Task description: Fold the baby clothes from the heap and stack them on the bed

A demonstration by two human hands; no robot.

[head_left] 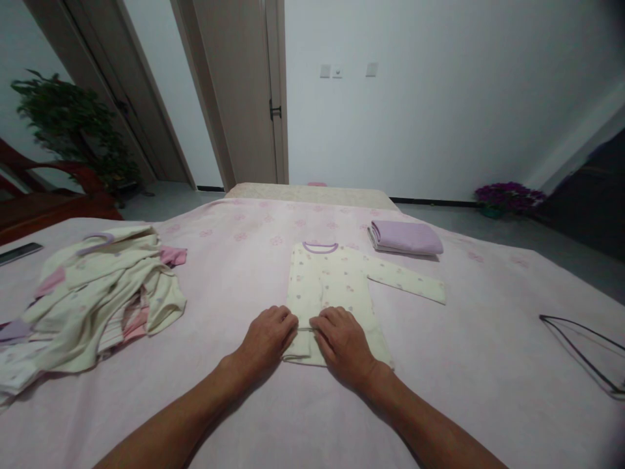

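Note:
A small cream long-sleeved shirt with a purple neckline and a scattered print lies flat in front of me, collar pointing away. Its left side is folded inward, and that sleeve is laid down over the body. The other sleeve stretches out to the right. My left hand is closed on the folded left edge near the hem. Just beside it, my right hand has its fingers closed on the folded sleeve near the cuff. Both sets of fingertips are partly hidden against the cloth.
A heap of crumpled clothes lies on the left of the pink bedspread, with a phone beyond it. Folded purple cloth sits at the back right. A thin black wire frame is at the far right.

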